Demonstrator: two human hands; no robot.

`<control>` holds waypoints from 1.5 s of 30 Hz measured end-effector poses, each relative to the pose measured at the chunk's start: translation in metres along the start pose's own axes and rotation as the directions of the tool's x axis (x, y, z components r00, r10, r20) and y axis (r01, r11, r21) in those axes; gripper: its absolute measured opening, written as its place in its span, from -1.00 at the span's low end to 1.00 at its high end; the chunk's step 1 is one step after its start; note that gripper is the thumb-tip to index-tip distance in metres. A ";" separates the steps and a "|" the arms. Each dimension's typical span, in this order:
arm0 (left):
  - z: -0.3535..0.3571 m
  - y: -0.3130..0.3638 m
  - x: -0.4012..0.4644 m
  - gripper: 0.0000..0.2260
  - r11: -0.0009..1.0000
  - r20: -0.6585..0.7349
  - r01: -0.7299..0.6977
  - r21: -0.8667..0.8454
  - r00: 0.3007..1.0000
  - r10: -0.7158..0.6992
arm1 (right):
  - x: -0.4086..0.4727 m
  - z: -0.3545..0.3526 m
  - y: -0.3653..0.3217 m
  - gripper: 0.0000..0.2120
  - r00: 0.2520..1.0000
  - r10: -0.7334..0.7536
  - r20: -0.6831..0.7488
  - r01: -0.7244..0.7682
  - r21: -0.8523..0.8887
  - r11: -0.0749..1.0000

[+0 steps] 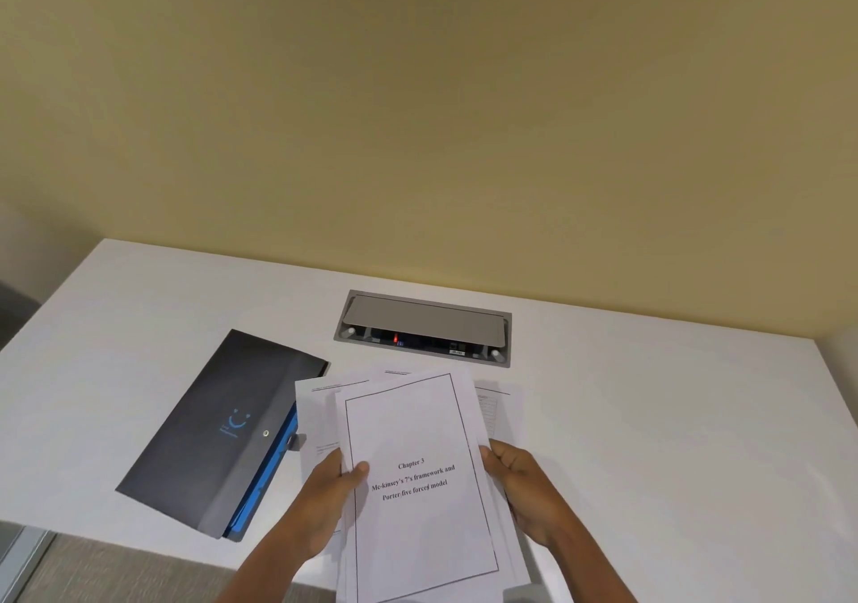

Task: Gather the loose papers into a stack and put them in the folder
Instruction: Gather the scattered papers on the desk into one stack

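I hold a bundle of white papers [418,426] between both hands, lifted a little above the white desk [650,416]. The top sheet has a thin black frame and the heading "Chapter 3". My left hand [325,500] grips the bundle's left edge, thumb on top. My right hand [524,486] grips the right edge. The sheets are fanned unevenly, with corners poking out at the far end. A dark folder [209,421] with a blue inner lining and a snap button lies flat to the left, its right edge touching or under the leftmost sheet.
A grey cable box [422,328] with a half-open lid and a red light is set into the desk behind the papers. A yellow wall stands close behind. The desk's near edge runs under my forearms, with grey floor at the lower left.
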State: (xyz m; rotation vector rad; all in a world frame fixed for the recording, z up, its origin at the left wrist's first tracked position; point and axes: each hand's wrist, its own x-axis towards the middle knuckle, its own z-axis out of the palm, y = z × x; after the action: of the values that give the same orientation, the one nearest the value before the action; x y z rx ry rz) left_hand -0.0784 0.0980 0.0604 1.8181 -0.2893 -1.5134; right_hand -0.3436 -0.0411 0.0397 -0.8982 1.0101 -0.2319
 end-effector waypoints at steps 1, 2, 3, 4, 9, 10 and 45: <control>-0.003 -0.001 0.000 -0.75 1.000 -0.006 0.011 0.008 1.000 -0.011 | 0.001 0.001 -0.001 -0.69 1.000 0.025 0.008 -0.025 0.025 0.999; -0.004 -0.002 0.000 -0.75 1.000 -0.012 0.019 0.015 1.000 -0.018 | 0.001 0.003 -0.001 -0.69 0.999 0.048 0.012 -0.048 0.042 0.998; -0.006 -0.002 -0.001 -0.75 1.000 -0.016 0.023 0.014 1.000 -0.023 | 0.001 0.004 -0.002 -0.69 0.997 0.069 0.018 -0.070 0.055 0.996; -0.007 -0.002 -0.002 -0.74 1.000 -0.019 0.028 0.011 0.999 -0.027 | 0.002 0.006 -0.002 -0.68 0.996 0.087 0.024 -0.088 0.060 0.994; -0.009 -0.002 -0.006 -0.77 0.999 -0.033 0.049 -0.004 0.998 -0.049 | 0.007 0.015 -0.002 -0.70 0.987 0.133 0.088 -0.137 0.035 0.990; -0.010 -0.001 -0.007 -0.76 0.999 -0.033 0.053 -0.010 0.998 -0.054 | 0.008 0.016 -0.002 -0.70 0.985 0.135 0.107 -0.140 0.037 0.989; -0.072 -0.060 -0.007 -0.70 0.989 -0.291 0.143 -0.049 0.945 -0.151 | 0.148 0.029 0.013 0.30 0.952 -0.285 -0.110 -0.044 -0.972 0.230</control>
State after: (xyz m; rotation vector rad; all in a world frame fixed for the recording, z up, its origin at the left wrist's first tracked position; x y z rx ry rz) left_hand -0.0305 0.1726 0.0282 2.0485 0.0118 -1.3112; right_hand -0.2425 -0.0990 -0.0569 -2.2042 1.3384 0.2383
